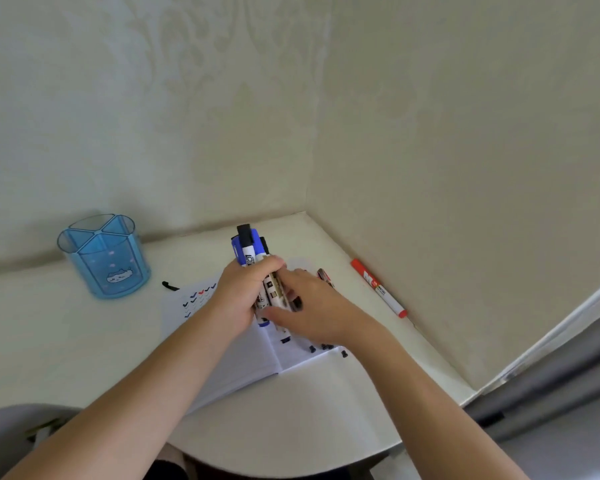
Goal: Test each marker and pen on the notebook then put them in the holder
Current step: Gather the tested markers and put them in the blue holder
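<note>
Pale worktop, frame centre: left hand, grip clasping a marker bundle above the notebook; right hand, grip not discernible. Likely risk: the crowded bundle slips and markers scatter.

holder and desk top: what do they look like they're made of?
Holder: translucent blue plastic, glossy; its inner dividers show through the walls, and a cat print sits on the front. Desk: smooth cream surface with a soft sheen, likely laminate or painted board; the look doesn't settle which.
</note>
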